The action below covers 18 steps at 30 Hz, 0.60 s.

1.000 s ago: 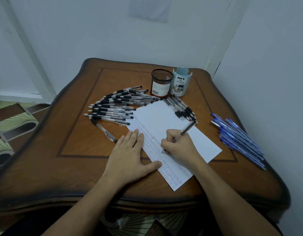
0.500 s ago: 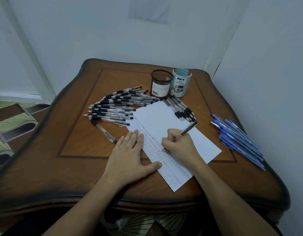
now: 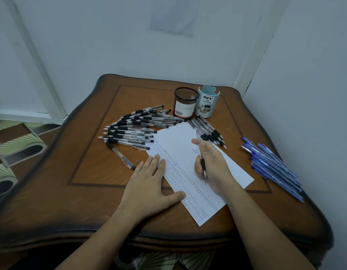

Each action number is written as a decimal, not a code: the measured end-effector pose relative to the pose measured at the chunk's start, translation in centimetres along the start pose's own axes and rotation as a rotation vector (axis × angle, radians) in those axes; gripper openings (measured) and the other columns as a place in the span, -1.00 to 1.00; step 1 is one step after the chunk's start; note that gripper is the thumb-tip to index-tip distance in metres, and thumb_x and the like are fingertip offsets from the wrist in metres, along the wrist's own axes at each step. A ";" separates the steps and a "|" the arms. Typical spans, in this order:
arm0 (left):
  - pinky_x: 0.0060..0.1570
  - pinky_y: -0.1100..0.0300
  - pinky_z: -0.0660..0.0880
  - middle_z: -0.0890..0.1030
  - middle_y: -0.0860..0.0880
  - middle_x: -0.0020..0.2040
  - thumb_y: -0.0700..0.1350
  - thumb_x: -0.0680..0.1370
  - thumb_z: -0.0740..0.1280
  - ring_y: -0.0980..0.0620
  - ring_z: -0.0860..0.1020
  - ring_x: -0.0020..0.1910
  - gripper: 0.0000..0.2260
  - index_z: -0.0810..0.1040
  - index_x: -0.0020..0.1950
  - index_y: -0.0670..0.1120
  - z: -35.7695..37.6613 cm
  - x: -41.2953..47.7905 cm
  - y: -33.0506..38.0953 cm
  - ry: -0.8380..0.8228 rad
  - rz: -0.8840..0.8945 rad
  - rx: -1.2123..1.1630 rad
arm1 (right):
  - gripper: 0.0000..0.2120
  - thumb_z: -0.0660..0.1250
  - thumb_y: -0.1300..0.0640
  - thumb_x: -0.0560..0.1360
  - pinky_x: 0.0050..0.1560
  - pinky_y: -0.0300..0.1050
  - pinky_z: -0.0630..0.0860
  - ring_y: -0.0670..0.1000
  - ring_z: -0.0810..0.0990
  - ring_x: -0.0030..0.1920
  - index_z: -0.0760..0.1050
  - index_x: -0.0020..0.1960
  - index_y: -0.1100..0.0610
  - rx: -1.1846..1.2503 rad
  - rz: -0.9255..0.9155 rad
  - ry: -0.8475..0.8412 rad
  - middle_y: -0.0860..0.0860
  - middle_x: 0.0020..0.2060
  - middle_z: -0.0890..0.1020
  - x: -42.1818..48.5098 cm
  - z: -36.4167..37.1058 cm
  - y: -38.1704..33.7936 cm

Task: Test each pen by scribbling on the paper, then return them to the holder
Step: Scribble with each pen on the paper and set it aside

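Note:
A white paper (image 3: 180, 145) lies slanted on the wooden table (image 3: 87, 172), its left strip filled with rows of small scribbles. My left hand (image 3: 149, 184) lies flat on the paper's left edge, fingers straight. My right hand (image 3: 211, 164) holds a black-grip clear pen (image 3: 200, 152) over the paper, its tip pointing down towards me, the hand turned palm-left. Two holders stand at the back: a black mesh cup (image 3: 185, 102) and a pale blue organiser (image 3: 207, 101).
Several black-grip pens (image 3: 133, 129) fan out left of the paper, one lone pen (image 3: 120, 155) nearer me, a few more (image 3: 211, 131) by the paper's top right. Blue pens (image 3: 272, 164) lie at the table's right edge. Walls close in behind and right.
My right hand has lifted off the scribble line and turned, so the pen now points down along the paper instead of slanting up to the right. The left hand stays put.

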<state>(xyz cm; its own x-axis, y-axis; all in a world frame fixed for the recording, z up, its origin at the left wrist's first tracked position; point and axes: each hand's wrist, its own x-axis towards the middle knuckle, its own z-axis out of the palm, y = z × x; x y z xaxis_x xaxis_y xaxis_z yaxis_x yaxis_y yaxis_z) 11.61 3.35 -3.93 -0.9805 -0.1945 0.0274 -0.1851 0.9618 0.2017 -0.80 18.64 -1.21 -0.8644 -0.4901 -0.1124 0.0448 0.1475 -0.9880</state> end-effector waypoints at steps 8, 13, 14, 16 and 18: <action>0.45 0.14 -0.33 -0.20 0.01 0.61 0.59 0.33 -0.13 0.06 -0.20 0.58 0.01 -0.13 0.62 0.01 -0.2 -0.1 0.0 -0.006 -0.002 -0.018 | -0.71 0.07 -0.04 0.70 -0.37 -0.08 0.31 0.02 0.42 -0.45 0.48 0.11 0.10 0.109 0.084 -0.057 0.07 -0.38 0.52 0.3 -0.3 -1.1; 0.44 0.15 -0.35 -0.22 0.02 0.61 0.59 0.32 -0.15 0.07 -0.22 0.57 0.02 -0.15 0.62 0.01 -0.4 -0.2 0.1 -0.009 -0.006 -0.023 | -0.72 0.05 0.01 0.72 -0.44 -0.12 0.25 0.02 0.41 -0.47 0.49 0.14 0.10 0.109 0.096 -0.060 0.08 -0.38 0.54 0.4 -0.2 -1.5; 0.44 0.15 -0.35 -0.22 0.03 0.61 0.59 0.30 -0.17 0.07 -0.22 0.57 0.03 -0.15 0.62 0.01 -0.4 -0.2 0.1 -0.006 -0.005 -0.027 | -0.74 0.06 0.02 0.72 -0.46 -0.14 0.23 0.01 0.42 -0.46 0.51 0.17 0.04 0.072 0.088 -0.062 0.07 -0.35 0.56 0.5 -0.3 -1.6; 0.43 0.15 -0.36 -0.21 0.03 0.61 0.60 0.27 -0.21 0.07 -0.22 0.57 0.05 -0.14 0.62 0.01 -0.4 -0.2 0.1 0.003 -0.001 -0.036 | -0.78 0.12 0.08 0.70 -0.49 -0.16 0.25 -0.01 0.44 -0.43 0.52 0.22 -0.03 -0.046 0.056 -0.041 0.04 -0.30 0.57 1.5 -0.7 -1.9; 0.43 0.16 -0.36 -0.22 0.03 0.61 0.60 0.30 -0.18 0.07 -0.22 0.57 0.03 -0.14 0.62 0.02 -0.4 -0.2 0.1 0.004 -0.002 -0.042 | -0.79 0.18 0.22 0.66 -0.44 -0.18 0.32 -0.07 0.43 -0.45 0.52 0.19 0.02 -0.244 -0.011 0.023 0.00 -0.32 0.52 3.3 -1.5 -2.4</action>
<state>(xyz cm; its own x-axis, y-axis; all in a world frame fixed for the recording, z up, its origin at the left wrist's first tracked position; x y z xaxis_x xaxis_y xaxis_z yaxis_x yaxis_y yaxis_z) 11.86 3.40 -3.52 -0.9798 -0.1974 0.0310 -0.1842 0.9524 0.2431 -4.49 17.91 0.89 -0.8755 -0.4734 -0.0965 -0.0848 0.3471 -0.9340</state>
